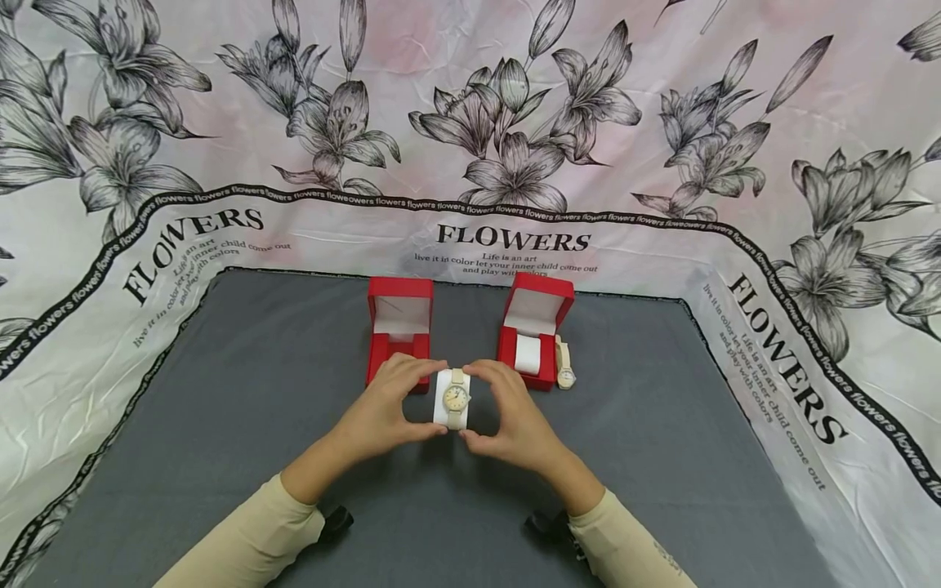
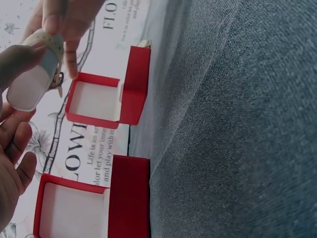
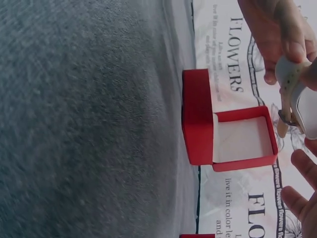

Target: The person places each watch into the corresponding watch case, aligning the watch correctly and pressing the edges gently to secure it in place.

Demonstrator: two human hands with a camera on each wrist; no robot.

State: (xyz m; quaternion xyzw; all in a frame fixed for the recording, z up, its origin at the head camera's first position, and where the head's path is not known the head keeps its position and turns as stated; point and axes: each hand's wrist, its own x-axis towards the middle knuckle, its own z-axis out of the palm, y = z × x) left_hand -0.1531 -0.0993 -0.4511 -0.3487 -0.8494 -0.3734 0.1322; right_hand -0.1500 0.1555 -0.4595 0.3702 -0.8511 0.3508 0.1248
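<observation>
A wristwatch [image 1: 456, 398] with a pale cream strap and round dial is wrapped around a white cushion [image 1: 441, 400], raised over the grey table. My left hand [image 1: 385, 408] pinches it from the left between thumb and index finger. From the other side, my right hand [image 1: 518, 412] grips it with thumb and index finger at its edge. In the left wrist view, the strap's buckle [image 2: 58, 80] hangs at the side of the cushion. Behind the left hand is an open red box [image 1: 400, 286], its lower part partly hidden by that hand.
A second open red box [image 1: 544, 282] stands at the back right with a white cushion [image 1: 528, 354] inside. Another cream watch [image 1: 565, 376] lies against its right side. Flower-printed fabric [image 1: 515, 238] borders the grey cloth [image 1: 220, 457] at the back and sides.
</observation>
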